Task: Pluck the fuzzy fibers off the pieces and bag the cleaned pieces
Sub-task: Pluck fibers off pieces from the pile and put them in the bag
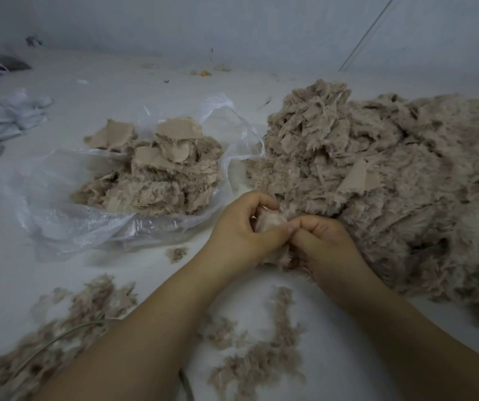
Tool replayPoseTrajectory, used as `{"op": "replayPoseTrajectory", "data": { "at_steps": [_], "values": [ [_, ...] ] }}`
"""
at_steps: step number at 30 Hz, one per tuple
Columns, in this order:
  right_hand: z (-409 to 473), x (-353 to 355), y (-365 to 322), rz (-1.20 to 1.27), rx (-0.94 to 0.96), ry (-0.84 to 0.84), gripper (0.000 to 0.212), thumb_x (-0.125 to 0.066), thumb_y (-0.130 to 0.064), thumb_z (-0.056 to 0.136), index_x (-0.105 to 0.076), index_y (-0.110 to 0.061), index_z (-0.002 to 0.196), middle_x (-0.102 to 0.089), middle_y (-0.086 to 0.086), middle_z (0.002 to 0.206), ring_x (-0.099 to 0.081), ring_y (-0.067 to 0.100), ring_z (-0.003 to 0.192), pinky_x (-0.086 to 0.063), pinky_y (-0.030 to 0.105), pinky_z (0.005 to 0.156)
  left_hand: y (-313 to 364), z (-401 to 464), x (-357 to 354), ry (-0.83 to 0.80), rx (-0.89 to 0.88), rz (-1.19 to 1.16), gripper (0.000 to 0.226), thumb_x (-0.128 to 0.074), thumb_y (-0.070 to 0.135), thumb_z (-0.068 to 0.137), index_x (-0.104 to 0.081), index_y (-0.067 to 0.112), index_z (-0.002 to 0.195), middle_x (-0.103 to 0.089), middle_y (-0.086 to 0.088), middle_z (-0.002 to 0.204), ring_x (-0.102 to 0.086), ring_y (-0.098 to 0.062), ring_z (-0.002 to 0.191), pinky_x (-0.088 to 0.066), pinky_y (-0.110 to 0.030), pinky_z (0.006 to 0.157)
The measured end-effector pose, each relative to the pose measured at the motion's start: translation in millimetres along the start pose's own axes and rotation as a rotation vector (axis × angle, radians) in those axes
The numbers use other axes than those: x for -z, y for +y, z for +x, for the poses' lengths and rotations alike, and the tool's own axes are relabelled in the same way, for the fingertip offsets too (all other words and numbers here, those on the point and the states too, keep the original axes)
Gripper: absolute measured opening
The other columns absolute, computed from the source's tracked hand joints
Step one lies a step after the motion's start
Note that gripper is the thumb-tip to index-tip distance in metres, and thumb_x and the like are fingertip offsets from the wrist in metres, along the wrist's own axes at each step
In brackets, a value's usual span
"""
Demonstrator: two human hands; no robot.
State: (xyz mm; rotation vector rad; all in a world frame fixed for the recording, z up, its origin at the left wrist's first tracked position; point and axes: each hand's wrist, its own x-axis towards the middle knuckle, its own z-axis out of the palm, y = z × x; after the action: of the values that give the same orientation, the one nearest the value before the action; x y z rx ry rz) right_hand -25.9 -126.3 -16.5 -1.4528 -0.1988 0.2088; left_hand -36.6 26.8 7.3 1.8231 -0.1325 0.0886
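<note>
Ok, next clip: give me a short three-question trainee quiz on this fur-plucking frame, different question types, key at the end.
1. True or false: the clear plastic bag already holds fur pieces.
2. Multiple choice: the big pile of fur pieces lies A) on the person's right, B) on the person's left, C) inside the bag.
3. Fill in: the left hand and the right hand both grip one ____ between them.

Key
1. True.
2. A.
3. Fur piece. Loose fluff lies scattered on the white surface near the forearms.
</note>
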Motion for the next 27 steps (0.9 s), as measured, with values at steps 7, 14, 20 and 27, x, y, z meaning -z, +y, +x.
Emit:
{"op": "replayPoseTrajectory", "data": {
  "at_steps": [7,14,20,27],
  "values": [
    [0,2,0,-0.029,0.019,-0.033,0.019,-0.063,-0.021,0.078,-0.065,-0.016,0.059,-0.05,0.003,0.053,-0.044,0.014,0.048,-0.04,0.025,0.048,5,0,4,0.036,0.079,-0.251,0.017,-0.067,0.001,0.088,-0.066,0.009,0.074,-0.06,-0.003,0.056,-0.051,-0.009,0.045,-0.039,-0.017,0.041],
    [1,2,-2,-0.026,0.008,-0.112,0.017,-0.07,-0.026,0.082,-0.075,-0.012,0.076,-0.068,0.018,0.07,-0.061,0.021,0.059,-0.05,0.029,0.055,4,2,4,-0.027,0.142,-0.378,0.014,-0.074,0.012,0.083,-0.066,0.002,0.089,-0.061,-0.022,0.081,-0.056,-0.031,0.076,-0.049,-0.041,0.071],
    [1,4,-3,-0.147,0.017,-0.194,0.017,-0.067,-0.007,0.09,-0.07,0.006,0.079,-0.066,0.009,0.066,-0.058,0.01,0.056,-0.047,0.019,0.052,1,5,3,-0.029,0.094,-0.252,0.01,-0.07,-0.004,0.083,-0.07,0.004,0.076,-0.07,-0.016,0.073,-0.063,-0.023,0.069,-0.054,-0.029,0.065],
    [2,2,-8,0.097,-0.094,-0.082,0.024,-0.067,-0.022,0.08,-0.067,-0.012,0.058,-0.058,0.002,0.051,-0.054,0.01,0.043,-0.047,0.021,0.044,-3,13,14,0.233,0.098,-0.352,0.027,-0.059,0.0,0.092,-0.061,0.012,0.068,-0.05,-0.006,0.046,-0.04,-0.017,0.035,-0.031,-0.018,0.038]
  ]
}}
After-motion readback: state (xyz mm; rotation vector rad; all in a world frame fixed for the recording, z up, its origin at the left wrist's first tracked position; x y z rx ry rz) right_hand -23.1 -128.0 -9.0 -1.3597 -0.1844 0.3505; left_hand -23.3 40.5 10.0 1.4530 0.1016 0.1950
